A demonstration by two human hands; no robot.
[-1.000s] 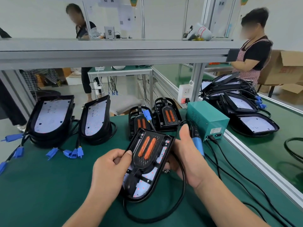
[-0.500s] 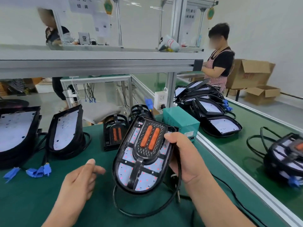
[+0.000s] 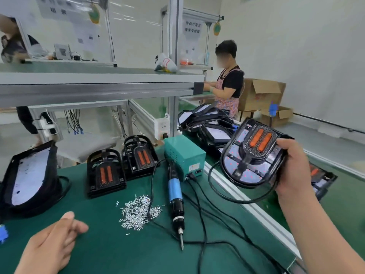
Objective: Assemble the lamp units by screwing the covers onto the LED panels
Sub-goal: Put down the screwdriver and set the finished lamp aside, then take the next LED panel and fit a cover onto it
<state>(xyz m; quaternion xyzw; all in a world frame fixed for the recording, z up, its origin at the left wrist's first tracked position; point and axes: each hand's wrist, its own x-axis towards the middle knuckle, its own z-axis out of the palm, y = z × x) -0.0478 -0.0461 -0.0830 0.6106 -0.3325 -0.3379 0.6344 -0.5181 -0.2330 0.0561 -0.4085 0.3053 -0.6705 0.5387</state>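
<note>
Right hand [image 3: 292, 167] grips one lamp unit [image 3: 250, 155], looks finished. Left hand [image 3: 53, 240] hangs loose, holding nothing. Spare covers [image 3: 105, 173] and a bare panel [image 3: 29, 175] far left look undone.

teal power box [image 3: 184, 155], cardboard boxes [image 3: 262, 95] behind an aproned person [image 3: 230, 84], bag [image 3: 166, 65] on shelf [image 3: 98, 78]

One lamp unit [image 3: 250, 159] in the right hand [image 3: 292, 167]. Between that and the left hand [image 3: 51, 244]: two cover stacks [image 3: 105, 173], one screwdriver [image 3: 174, 194], one green box [image 3: 184, 155], one uncountable heap of screws [image 3: 138, 212]. One LED panel [image 3: 29, 175] past the left hand.
</note>
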